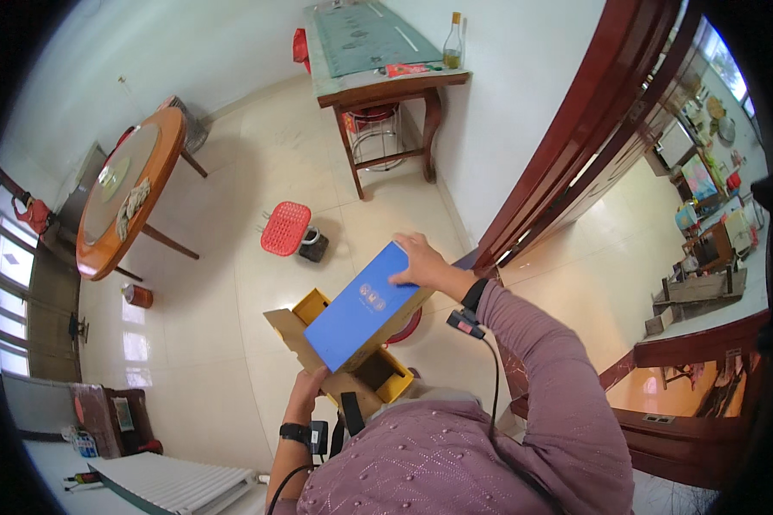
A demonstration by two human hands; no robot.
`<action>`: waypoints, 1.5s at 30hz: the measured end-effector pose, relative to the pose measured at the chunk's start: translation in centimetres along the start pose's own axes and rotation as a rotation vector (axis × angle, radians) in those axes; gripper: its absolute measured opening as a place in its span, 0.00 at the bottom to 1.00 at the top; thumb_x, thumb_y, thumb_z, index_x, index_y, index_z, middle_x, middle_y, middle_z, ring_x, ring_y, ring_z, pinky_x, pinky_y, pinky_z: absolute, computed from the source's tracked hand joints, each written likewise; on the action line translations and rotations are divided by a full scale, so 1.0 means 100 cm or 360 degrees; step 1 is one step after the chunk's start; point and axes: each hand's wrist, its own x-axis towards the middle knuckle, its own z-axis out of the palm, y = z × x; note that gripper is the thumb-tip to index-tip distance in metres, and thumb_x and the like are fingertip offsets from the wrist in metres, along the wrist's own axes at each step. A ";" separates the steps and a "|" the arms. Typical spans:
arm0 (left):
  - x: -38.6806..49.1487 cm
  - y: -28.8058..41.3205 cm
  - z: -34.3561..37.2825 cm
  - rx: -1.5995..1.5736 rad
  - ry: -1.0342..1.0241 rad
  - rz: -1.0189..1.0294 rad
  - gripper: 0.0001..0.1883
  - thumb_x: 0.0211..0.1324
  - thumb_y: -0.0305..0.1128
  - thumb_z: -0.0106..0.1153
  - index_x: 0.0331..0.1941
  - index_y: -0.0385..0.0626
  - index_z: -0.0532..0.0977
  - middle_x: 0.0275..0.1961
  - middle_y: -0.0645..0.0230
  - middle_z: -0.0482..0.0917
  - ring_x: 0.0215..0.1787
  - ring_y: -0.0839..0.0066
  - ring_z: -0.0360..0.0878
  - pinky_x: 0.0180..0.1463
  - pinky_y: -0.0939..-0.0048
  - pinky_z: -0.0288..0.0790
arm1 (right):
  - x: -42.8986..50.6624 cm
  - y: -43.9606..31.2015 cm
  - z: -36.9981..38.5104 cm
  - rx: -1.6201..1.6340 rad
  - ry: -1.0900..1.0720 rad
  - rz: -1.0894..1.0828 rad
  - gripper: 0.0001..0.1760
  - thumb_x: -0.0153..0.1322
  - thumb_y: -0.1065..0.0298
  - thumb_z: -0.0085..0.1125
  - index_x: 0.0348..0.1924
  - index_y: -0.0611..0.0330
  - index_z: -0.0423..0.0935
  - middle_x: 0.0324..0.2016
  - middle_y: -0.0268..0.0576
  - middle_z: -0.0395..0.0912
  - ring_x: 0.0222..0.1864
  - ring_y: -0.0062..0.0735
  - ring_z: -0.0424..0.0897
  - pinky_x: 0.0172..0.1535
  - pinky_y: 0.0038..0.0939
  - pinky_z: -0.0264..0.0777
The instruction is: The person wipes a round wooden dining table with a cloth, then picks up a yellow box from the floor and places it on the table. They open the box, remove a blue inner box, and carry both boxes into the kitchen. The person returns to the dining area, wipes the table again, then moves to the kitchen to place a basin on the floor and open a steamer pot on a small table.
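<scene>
A blue cardboard box with yellowish sides and printed emblems is held tilted in front of me. My right hand grips its upper right end, fingers over the edge and thumb on the blue face. At its lower left corner, my left hand holds the box or the cardboard beside it; which one I cannot tell. Beneath and around it is a yellow box, with a brown cardboard flap standing out to the left. The blue box hides part of the yellow one.
Beyond the boxes stands a red perforated stool seat beside a small dark block with a pale handle. A round wooden table is at left, a glass-topped table against the far wall. A dark red door frame rises at right. A red tin sits on the floor.
</scene>
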 end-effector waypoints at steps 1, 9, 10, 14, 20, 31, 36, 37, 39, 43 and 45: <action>0.001 0.002 0.002 -0.0046 -0.0014 0.0031 0.18 0.62 0.45 0.59 0.39 0.38 0.82 0.30 0.71 0.81 0.28 0.77 0.76 0.32 0.71 0.70 | 0.001 0.003 0.000 0.0128 0.0002 0.0218 0.53 0.53 0.46 0.80 0.66 0.60 0.66 0.62 0.65 0.67 0.61 0.58 0.72 0.59 0.44 0.73; -0.003 0.003 0.004 -0.0110 -0.0012 0.0001 0.22 0.65 0.50 0.55 0.44 0.41 0.80 0.38 0.68 0.83 0.36 0.76 0.77 0.39 0.71 0.71 | -0.014 0.020 -0.005 0.1426 -0.0721 0.0641 0.32 0.67 0.63 0.71 0.61 0.66 0.72 0.52 0.46 0.81 0.48 0.35 0.81 0.54 0.34 0.76; 0.000 0.001 0.006 -0.0140 -0.0001 0.0000 0.22 0.66 0.49 0.54 0.46 0.40 0.80 0.38 0.68 0.82 0.35 0.76 0.77 0.38 0.71 0.70 | -0.018 0.023 -0.003 0.1501 -0.0766 0.0553 0.32 0.67 0.64 0.70 0.62 0.65 0.72 0.51 0.44 0.81 0.49 0.33 0.81 0.55 0.33 0.75; 0.007 -0.007 0.012 -0.0090 0.0243 0.0074 0.20 0.66 0.45 0.55 0.38 0.35 0.79 0.29 0.64 0.80 0.26 0.73 0.74 0.28 0.71 0.67 | -0.030 0.026 0.002 0.1404 -0.0581 0.0359 0.33 0.66 0.63 0.71 0.61 0.67 0.72 0.50 0.44 0.81 0.49 0.33 0.80 0.55 0.32 0.75; 0.009 -0.008 -0.002 -0.0489 0.0298 0.0123 0.22 0.68 0.48 0.53 0.45 0.38 0.79 0.35 0.66 0.79 0.34 0.75 0.74 0.36 0.70 0.69 | -0.033 0.025 -0.005 0.1403 -0.0158 0.0435 0.30 0.66 0.66 0.71 0.59 0.67 0.73 0.47 0.45 0.81 0.45 0.32 0.81 0.51 0.32 0.76; 0.057 -0.031 -0.200 -0.1047 0.0416 -0.0008 0.21 0.69 0.43 0.54 0.55 0.38 0.73 0.49 0.62 0.82 0.47 0.68 0.83 0.51 0.63 0.77 | 0.070 -0.042 0.085 0.1448 0.0438 0.0636 0.35 0.64 0.77 0.70 0.63 0.63 0.66 0.50 0.46 0.78 0.49 0.37 0.79 0.56 0.34 0.74; 0.075 -0.026 -0.302 -0.1297 0.0593 0.0081 0.19 0.68 0.40 0.55 0.55 0.39 0.73 0.50 0.62 0.82 0.48 0.67 0.84 0.51 0.62 0.79 | 0.132 -0.106 0.139 0.1339 0.0656 0.0706 0.37 0.64 0.75 0.71 0.64 0.64 0.65 0.51 0.47 0.77 0.50 0.38 0.79 0.56 0.34 0.73; 0.082 -0.022 -0.323 -0.1338 0.0634 0.0126 0.18 0.68 0.38 0.56 0.55 0.38 0.73 0.49 0.62 0.82 0.47 0.66 0.84 0.50 0.62 0.79 | 0.142 -0.117 0.145 0.1361 0.0684 0.0697 0.37 0.64 0.75 0.71 0.65 0.64 0.65 0.51 0.47 0.77 0.50 0.38 0.79 0.56 0.34 0.73; 0.091 -0.014 -0.361 -0.1397 0.0739 0.0188 0.18 0.68 0.35 0.57 0.55 0.37 0.72 0.50 0.62 0.81 0.48 0.66 0.83 0.49 0.61 0.80 | 0.157 -0.138 0.152 0.1261 0.0695 0.0779 0.35 0.65 0.76 0.70 0.64 0.63 0.65 0.51 0.47 0.77 0.49 0.37 0.79 0.56 0.34 0.73; 0.114 0.015 -0.442 -0.1508 0.0958 0.0312 0.19 0.68 0.34 0.57 0.59 0.39 0.70 0.53 0.62 0.80 0.49 0.67 0.83 0.50 0.63 0.80 | 0.193 -0.169 0.165 0.1358 0.0695 0.0781 0.35 0.65 0.76 0.69 0.64 0.63 0.65 0.50 0.46 0.77 0.49 0.36 0.79 0.55 0.34 0.74; 0.121 0.032 -0.486 -0.1481 0.1054 0.0392 0.20 0.68 0.35 0.56 0.59 0.39 0.69 0.53 0.62 0.80 0.50 0.68 0.83 0.49 0.64 0.80 | 0.216 -0.177 0.170 0.1268 0.0738 0.0795 0.35 0.65 0.76 0.69 0.64 0.63 0.65 0.51 0.47 0.77 0.49 0.37 0.79 0.55 0.34 0.74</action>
